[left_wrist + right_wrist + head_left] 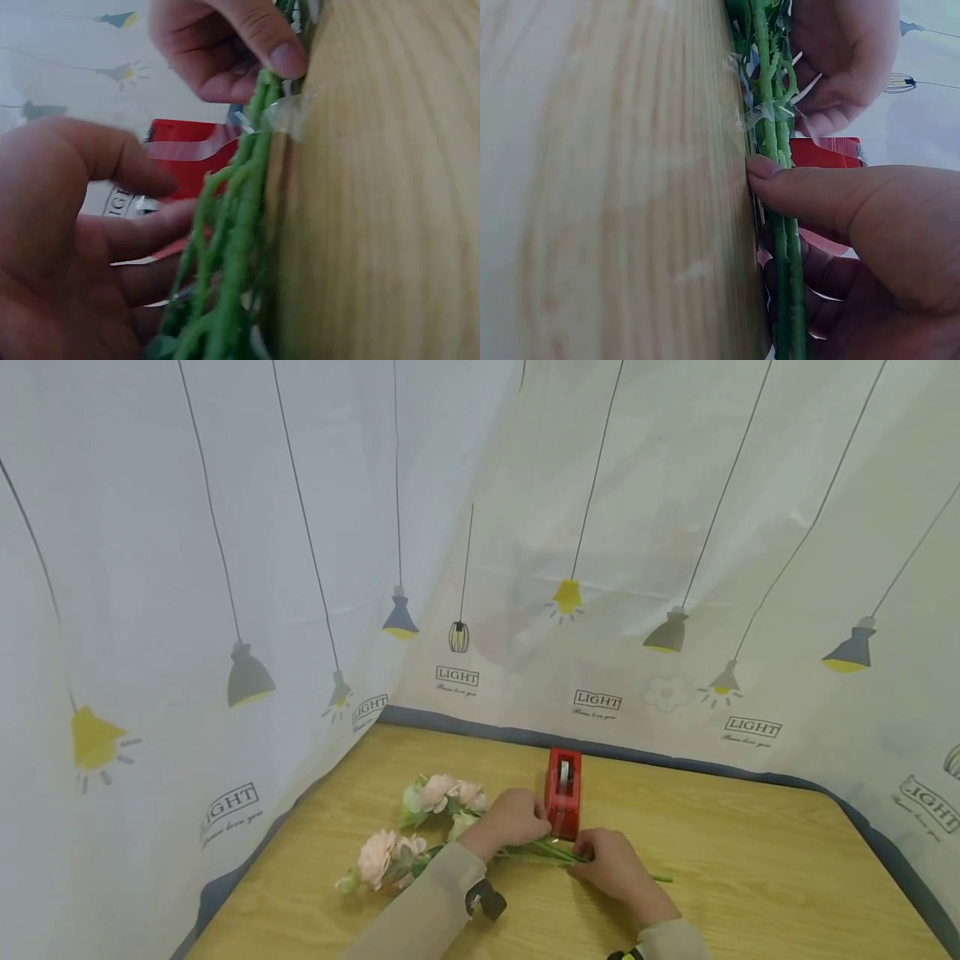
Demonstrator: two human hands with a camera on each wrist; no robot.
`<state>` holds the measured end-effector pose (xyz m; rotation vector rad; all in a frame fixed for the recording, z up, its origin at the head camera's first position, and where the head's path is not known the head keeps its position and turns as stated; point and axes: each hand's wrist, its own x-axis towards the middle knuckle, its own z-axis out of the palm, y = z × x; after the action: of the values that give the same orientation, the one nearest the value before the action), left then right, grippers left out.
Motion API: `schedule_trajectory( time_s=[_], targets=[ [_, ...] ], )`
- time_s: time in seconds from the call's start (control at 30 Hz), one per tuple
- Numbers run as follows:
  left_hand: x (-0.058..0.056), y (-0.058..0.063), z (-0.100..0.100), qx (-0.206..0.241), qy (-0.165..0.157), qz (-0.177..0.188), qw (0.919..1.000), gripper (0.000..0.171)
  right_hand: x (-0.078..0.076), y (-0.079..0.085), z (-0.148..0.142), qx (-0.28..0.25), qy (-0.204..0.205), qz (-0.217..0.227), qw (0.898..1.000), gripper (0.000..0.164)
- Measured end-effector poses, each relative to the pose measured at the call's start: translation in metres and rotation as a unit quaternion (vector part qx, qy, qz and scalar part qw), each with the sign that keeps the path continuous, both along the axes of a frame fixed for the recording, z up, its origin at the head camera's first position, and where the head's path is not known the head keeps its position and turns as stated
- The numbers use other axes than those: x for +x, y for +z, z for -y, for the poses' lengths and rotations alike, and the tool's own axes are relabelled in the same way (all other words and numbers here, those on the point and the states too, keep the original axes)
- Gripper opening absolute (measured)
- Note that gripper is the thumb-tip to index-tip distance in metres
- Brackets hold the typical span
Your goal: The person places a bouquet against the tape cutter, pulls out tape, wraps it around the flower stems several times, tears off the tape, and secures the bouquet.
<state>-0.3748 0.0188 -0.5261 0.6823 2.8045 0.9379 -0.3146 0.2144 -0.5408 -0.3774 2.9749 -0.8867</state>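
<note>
Pale pink flowers [377, 857] lie on the table, their green stems [240, 240] running right in a bundle. My right hand [611, 864] grips these stems, the thumb [810, 191] across them and fingers behind. Clear tape [187, 151] is stuck to the stems, with a loose strip reaching toward the red tape dispenser [564, 818]. My left hand [513, 818] is beside the stems near the dispenser's front. In the left wrist view, its thumb and forefinger stand apart close to the strip, and its other fingertips are partly hidden behind stems.
The wooden table [750, 860] extends right of my hands. Behind it hangs a pale curtain [510, 568] printed with lamps. More flower heads [438, 793] lie left of the dispenser. A dark device [486, 900] is strapped to my left wrist.
</note>
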Motion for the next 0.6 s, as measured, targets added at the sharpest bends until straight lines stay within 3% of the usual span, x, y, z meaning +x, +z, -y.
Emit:
schedule_trajectory(
  time_s=[0.13,0.23,0.47,0.6],
  targets=[
    [0.005,0.008,0.005,-0.076,-0.058,-0.007,0.9954,0.023,0.000,-0.001,0.000,-0.001,-0.004,0.005,1.000,0.019],
    [0.009,0.008,0.006,-0.105,-0.082,-0.022,0.9909,0.030,0.001,0.000,0.001,-0.003,-0.005,0.006,1.000,0.017],
    [0.012,-0.002,0.002,-0.118,-0.067,-0.066,0.9886,0.034,0.000,-0.001,0.001,-0.003,-0.004,0.009,1.000,0.016],
    [0.012,-0.006,0.000,-0.128,-0.076,-0.089,0.9848,0.032,0.000,0.000,-0.001,-0.006,-0.005,0.018,1.000,0.015]
  ],
)
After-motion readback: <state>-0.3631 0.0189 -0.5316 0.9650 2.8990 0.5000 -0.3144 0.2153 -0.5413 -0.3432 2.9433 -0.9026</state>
